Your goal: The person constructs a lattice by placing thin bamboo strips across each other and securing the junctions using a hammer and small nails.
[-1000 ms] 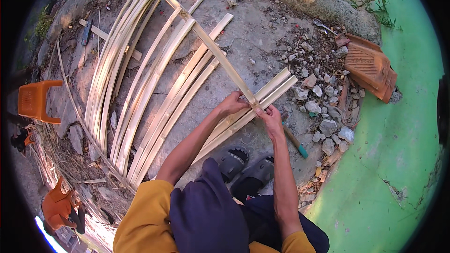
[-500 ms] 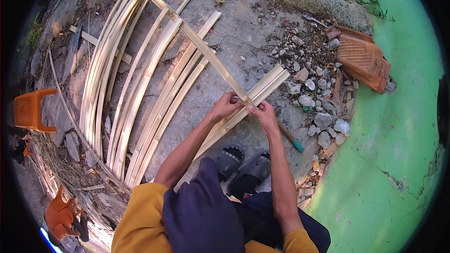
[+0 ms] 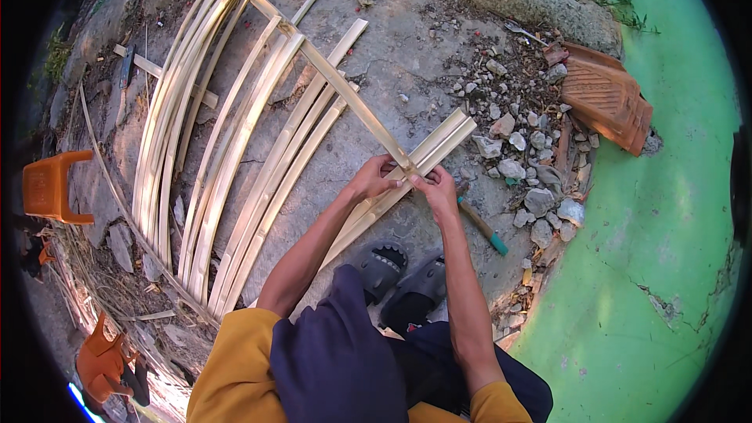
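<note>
Sandals (image 3: 382, 266) stand nearest, just below the work. Paired strips (image 3: 440, 138) lie slanting beyond them, crossed by the end of a cross strip (image 3: 356, 106). Right hand (image 3: 435, 190): narrow, pinching the cross strip at that end. Left hand (image 3: 374, 178): fingers curled at the crossing; whether they grip cannot be told. A teal-ended tool (image 3: 483, 225) lies right of the right hand. Farther out: stones (image 3: 539, 202) at right, loose strips (image 3: 236, 155) and an orange chair (image 3: 45, 188) at left.
</note>
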`<state>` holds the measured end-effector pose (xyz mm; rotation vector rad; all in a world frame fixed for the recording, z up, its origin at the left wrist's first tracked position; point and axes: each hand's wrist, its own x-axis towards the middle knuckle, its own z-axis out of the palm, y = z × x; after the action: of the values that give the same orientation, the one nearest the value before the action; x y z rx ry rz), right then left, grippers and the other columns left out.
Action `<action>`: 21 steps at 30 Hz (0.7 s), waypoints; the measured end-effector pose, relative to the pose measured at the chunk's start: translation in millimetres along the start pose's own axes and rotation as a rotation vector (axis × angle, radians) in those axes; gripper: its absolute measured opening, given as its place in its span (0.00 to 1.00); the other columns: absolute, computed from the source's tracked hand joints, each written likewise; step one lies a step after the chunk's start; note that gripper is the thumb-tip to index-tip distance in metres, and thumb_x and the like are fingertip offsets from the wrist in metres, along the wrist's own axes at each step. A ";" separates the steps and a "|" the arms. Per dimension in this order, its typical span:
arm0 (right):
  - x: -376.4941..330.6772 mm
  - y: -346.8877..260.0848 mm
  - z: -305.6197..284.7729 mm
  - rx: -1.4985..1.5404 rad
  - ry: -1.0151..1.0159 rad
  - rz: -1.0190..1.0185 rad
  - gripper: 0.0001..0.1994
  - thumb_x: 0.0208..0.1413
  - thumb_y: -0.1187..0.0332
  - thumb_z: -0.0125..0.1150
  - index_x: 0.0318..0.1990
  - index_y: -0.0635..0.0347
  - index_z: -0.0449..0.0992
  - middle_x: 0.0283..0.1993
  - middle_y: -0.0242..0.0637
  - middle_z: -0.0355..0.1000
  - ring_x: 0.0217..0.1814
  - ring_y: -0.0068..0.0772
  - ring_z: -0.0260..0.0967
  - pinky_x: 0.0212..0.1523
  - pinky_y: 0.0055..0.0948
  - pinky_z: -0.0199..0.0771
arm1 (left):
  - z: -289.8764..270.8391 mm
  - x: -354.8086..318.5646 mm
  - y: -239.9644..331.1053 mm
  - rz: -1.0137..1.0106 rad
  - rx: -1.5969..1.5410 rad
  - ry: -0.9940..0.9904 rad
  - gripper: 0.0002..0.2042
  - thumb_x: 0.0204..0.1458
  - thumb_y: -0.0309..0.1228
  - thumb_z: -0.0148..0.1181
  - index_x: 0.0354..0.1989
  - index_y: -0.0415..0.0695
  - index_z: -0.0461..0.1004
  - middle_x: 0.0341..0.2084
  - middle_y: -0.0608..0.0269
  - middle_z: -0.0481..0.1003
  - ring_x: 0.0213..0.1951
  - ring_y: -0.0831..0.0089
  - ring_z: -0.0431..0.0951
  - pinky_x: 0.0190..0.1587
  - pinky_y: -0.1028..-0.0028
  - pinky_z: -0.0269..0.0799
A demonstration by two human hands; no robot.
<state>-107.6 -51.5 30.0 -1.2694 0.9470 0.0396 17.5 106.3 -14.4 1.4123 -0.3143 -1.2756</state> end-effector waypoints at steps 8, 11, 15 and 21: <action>0.8 2.9 -1.4 -0.020 0.105 0.031 0.24 0.52 0.79 0.74 0.56 0.69 0.72 0.49 0.45 0.80 0.49 0.32 0.80 0.50 0.29 0.81 | 11.0 -8.0 19.9 0.018 0.373 0.175 0.25 0.44 0.27 0.77 0.53 0.35 0.80 0.46 0.50 0.84 0.46 0.64 0.84 0.55 0.66 0.78; 1.3 3.1 2.2 -0.044 0.111 0.051 0.27 0.52 0.78 0.75 0.59 0.69 0.71 0.51 0.44 0.80 0.50 0.32 0.79 0.53 0.30 0.80 | 12.9 -9.4 16.2 0.045 0.392 0.228 0.26 0.42 0.27 0.77 0.53 0.36 0.81 0.47 0.46 0.84 0.49 0.58 0.84 0.56 0.63 0.79; -0.5 0.8 3.6 -0.077 0.164 0.075 0.33 0.49 0.75 0.79 0.62 0.71 0.69 0.52 0.47 0.78 0.51 0.34 0.78 0.52 0.30 0.79 | 21.8 -10.1 17.0 0.068 0.441 0.292 0.26 0.41 0.27 0.77 0.52 0.35 0.79 0.47 0.42 0.83 0.51 0.49 0.84 0.57 0.61 0.79; -0.1 3.1 4.7 -0.173 0.259 0.109 0.40 0.45 0.71 0.83 0.65 0.72 0.66 0.55 0.51 0.76 0.52 0.36 0.77 0.51 0.32 0.79 | 22.5 -23.6 26.4 0.113 0.467 0.437 0.25 0.42 0.29 0.78 0.48 0.36 0.74 0.41 0.47 0.81 0.46 0.48 0.81 0.51 0.56 0.77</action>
<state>-106.6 -46.5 27.6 -1.4036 1.2568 0.0437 2.6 104.2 24.8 1.9930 -0.4000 -0.7953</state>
